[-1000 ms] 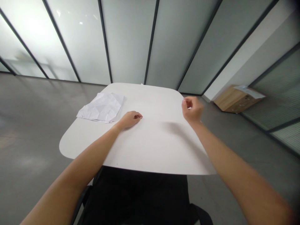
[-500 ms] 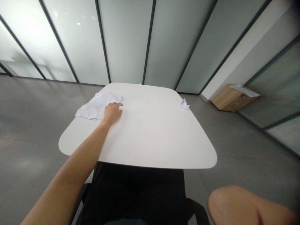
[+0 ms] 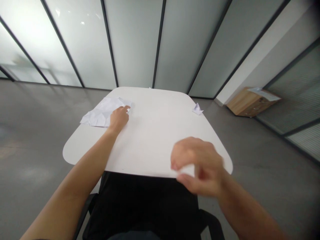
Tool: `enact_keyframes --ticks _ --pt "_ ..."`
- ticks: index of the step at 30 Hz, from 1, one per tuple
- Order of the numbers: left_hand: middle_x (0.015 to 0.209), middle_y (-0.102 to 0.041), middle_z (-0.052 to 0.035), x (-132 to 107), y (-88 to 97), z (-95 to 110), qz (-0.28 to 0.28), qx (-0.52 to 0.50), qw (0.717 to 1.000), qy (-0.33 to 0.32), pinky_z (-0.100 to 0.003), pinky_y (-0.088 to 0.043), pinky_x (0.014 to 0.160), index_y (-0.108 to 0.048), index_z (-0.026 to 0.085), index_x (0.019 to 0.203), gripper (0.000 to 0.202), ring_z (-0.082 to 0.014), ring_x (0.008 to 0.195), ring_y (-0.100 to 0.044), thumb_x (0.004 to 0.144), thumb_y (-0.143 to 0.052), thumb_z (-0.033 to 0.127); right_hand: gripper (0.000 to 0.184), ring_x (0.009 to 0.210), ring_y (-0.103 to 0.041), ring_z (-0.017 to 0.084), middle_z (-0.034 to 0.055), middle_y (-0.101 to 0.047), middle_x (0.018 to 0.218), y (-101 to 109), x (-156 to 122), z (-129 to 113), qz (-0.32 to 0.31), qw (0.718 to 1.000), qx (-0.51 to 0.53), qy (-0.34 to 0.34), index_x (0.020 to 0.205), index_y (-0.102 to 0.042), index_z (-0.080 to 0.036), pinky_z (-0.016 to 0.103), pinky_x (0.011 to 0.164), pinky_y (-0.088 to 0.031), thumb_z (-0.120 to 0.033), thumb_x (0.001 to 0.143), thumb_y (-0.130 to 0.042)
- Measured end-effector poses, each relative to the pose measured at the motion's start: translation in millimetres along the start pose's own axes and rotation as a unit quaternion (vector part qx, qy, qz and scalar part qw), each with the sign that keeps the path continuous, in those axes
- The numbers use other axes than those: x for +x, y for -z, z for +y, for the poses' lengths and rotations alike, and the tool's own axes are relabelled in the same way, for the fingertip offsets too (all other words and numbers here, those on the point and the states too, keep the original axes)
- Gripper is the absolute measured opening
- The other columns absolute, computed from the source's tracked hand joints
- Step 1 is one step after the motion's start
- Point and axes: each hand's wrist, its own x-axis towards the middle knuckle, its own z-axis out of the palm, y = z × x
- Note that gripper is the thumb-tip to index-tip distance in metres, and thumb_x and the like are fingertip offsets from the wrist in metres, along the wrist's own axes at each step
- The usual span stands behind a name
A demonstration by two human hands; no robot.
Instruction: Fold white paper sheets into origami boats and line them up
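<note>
My left hand [image 3: 119, 117] rests on the near edge of a pile of creased white paper sheets [image 3: 101, 112] at the table's far left, fingers curled on the top sheet. My right hand [image 3: 197, 165] hovers blurred over the near right edge of the white table [image 3: 155, 140]; its fingers are bent and nothing shows in them. A small folded white paper figure [image 3: 197, 109] sits alone at the far right edge of the table.
A wooden box [image 3: 247, 101] with a paper on top stands on the grey floor at the right, by the wall. Frosted glass panels with dark frames run behind the table. My dark-clothed lap and chair are below the table's near edge.
My right hand let go of the folded paper figure at the far right edge, dropped away, and now comes back over the near right edge. My left hand moved left onto the paper pile.
</note>
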Motion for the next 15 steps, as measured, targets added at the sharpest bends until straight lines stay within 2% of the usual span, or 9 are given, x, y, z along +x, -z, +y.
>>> enact_keyframes --ticks 4,7,10,13,15 --pt "0.133 -0.073 -0.0119 -17.3 1.9 38.7 -0.016 0.033 0.998 -0.04 -0.046 -0.057 0.093 -0.066 0.03 0.145 0.056 -0.0342 0.114 -0.072 0.096 -0.048 0.009 0.009 0.067 -0.066 0.014 -0.0002 -0.074 0.079 -16.2 18.3 111.1 -0.049 0.988 -0.035 -0.145 0.088 -0.068 -0.023 0.028 0.067 -0.051 -0.028 0.094 -0.072" --pt "0.131 -0.073 -0.0132 -29.9 -5.1 62.2 -0.053 0.034 0.995 -0.078 -0.047 -0.058 0.093 -0.066 0.029 0.144 0.054 -0.0348 0.114 -0.072 0.098 -0.048 0.01 0.005 0.08 -0.071 0.018 0.0026 -0.079 0.09 -29.7 18.7 180.8 -0.113 0.971 -0.069 -0.2 0.095 -0.075 -0.022 0.031 0.079 -0.053 -0.023 0.095 -0.069" --pt "0.133 -0.073 -0.0118 -40.7 -14.1 78.4 -0.088 0.018 0.989 -0.117 -0.047 -0.059 0.092 -0.067 0.029 0.141 0.052 -0.0347 0.115 -0.073 0.095 -0.052 0.01 0.017 0.097 -0.072 0.022 0.0068 -0.081 0.106 -42.0 16.6 211.3 -0.115 0.968 -0.102 -0.2 0.108 -0.079 -0.022 0.034 0.091 -0.053 -0.021 0.098 -0.065" --pt "0.131 -0.074 -0.0109 -48.6 -21.3 89.1 -0.101 -0.008 0.982 -0.157 -0.046 -0.06 0.092 -0.064 0.029 0.14 0.044 -0.0337 0.114 -0.074 0.099 -0.055 0.018 0.03 0.098 -0.07 0.022 0.0082 -0.079 0.11 -50.3 16.0 218.8 -0.077 0.962 -0.143 -0.219 0.129 -0.076 -0.021 0.035 0.095 -0.051 -0.025 0.104 -0.061" --pt "0.13 -0.074 -0.0109 -51.4 -25.2 93.6 -0.098 -0.055 0.976 -0.187 -0.045 -0.06 0.094 -0.06 0.027 0.141 0.04 -0.0323 0.114 -0.074 0.101 -0.058 0.027 0.037 0.1 -0.068 0.023 0.0089 -0.077 0.111 -52.5 16.4 222.2 -0.075 0.952 -0.186 -0.23 0.141 -0.071 -0.023 0.036 0.097 -0.048 -0.029 0.107 -0.058"
